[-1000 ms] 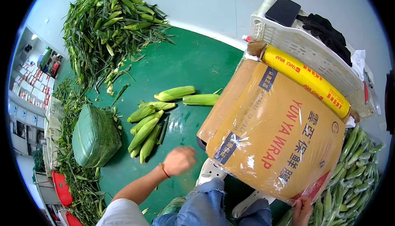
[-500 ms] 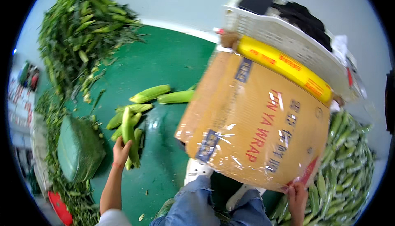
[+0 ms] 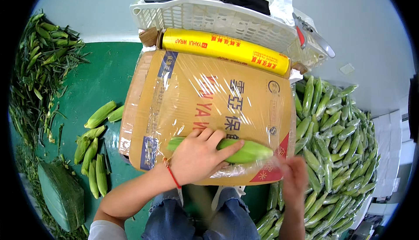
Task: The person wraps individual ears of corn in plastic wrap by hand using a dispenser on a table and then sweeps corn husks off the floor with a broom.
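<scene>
A green ear of corn in its husk (image 3: 251, 151) lies across the cardboard box (image 3: 183, 96) near its front edge. My left hand (image 3: 200, 155) is closed over the ear from above, its fingers hiding the middle. Clear cling film (image 3: 205, 72) covers the box top and bunches along the ear's near side. At the box's front right corner my right hand (image 3: 295, 174), smeared by motion, pinches the film's edge by the ear's tip. A yellow roll of cling film (image 3: 227, 50) lies along the far edge of the box.
Loose ears of corn (image 3: 90, 156) lie on the green floor at left, near a green plastic-wrapped bundle (image 3: 61, 194) and a husk heap (image 3: 37, 65). At right is a large pile of wrapped corn (image 3: 336, 148). Behind the roll stands a white basket (image 3: 196, 15) holding black cloth.
My left hand has brought an ear of corn from the floor onto the film-covered box. My right hand stays by the front right corner with the film. The view has shifted toward the right.
</scene>
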`<state>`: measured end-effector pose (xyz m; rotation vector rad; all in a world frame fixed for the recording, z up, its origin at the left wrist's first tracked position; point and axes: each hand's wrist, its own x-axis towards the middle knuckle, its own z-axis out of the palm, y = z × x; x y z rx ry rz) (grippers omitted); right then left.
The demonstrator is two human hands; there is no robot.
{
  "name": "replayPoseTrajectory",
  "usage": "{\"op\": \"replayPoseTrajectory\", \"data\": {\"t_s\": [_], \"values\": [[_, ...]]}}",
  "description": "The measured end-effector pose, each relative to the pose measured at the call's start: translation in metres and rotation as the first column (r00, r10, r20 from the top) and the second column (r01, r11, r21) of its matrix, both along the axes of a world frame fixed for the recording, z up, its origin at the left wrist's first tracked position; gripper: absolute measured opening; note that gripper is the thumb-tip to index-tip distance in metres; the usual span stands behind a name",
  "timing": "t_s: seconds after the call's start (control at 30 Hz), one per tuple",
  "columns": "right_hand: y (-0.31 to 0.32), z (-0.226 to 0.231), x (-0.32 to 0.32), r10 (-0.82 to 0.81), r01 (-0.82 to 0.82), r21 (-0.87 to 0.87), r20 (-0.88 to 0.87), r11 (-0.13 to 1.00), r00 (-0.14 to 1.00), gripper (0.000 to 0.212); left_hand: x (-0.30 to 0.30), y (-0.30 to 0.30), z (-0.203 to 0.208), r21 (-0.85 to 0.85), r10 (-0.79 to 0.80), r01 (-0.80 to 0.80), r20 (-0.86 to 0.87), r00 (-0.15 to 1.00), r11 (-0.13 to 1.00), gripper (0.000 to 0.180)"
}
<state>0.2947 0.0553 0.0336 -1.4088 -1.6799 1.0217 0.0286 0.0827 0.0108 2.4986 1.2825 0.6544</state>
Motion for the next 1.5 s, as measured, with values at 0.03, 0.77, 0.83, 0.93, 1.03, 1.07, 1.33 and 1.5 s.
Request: {"op": "replayPoseTrajectory", "data": {"t_s": [0.03, 0.77, 0.83, 0.93, 1.03, 1.07, 1.33, 1.5], "values": [[0.016, -0.022, -0.014, 0.104, -0.118, 0.175, 0.090, 0.977, 0.990, 0.036, 0.003, 0.002, -0.004, -0.015, -0.025, 0.025, 0.014, 1.000, 1.000, 0.056], [0.052, -0.027, -0.049, 0.240, -0.460, 0.120, 0.723, 0.880, 0.648, 0.033, 0.002, -0.021, 0.016, -0.216, 0.114, -0.134, -0.101, 0.988, 0.967, 0.056], [0.043, -0.021, -0.050, 0.276, -0.513, 0.156, 0.694, 0.844, 0.665, 0.039, 0.001, -0.018, 0.008, -0.125, 0.105, -0.119, -0.114, 0.988, 0.985, 0.065], [0.082, -0.017, -0.065, 0.093, -0.603, 0.380, 0.790, 0.701, 0.607, 0.049, -0.009, 0.056, -0.014, 0.019, 0.261, -0.261, -0.053, 0.964, 0.965, 0.075], [0.129, -0.026, -0.084, 0.005, -0.633, 0.586, 0.732, 0.506, 0.681, 0.055, -0.031, 0.147, -0.022, 0.113, 0.168, -0.145, -0.227, 0.959, 0.983, 0.073], [0.138, -0.032, -0.082, 0.005, -0.627, 0.593, 0.725, 0.505, 0.689, 0.058, -0.025, 0.157, -0.024, -0.013, 0.056, -0.064, -0.324, 0.944, 0.998, 0.070], [0.062, -0.029, -0.074, 0.434, -0.815, 0.274, 0.736, 0.511, 0.519, 0.057, -0.029, 0.154, -0.031, 0.027, -0.010, 0.021, -0.352, 0.936, 0.999, 0.049], [-0.001, -0.012, -0.039, 0.841, -0.811, -0.231, 0.219, 0.537, 0.494, 0.068, -0.029, 0.119, 0.020, -0.449, 0.179, -0.068, 0.210, 0.961, 0.891, 0.031]]}}
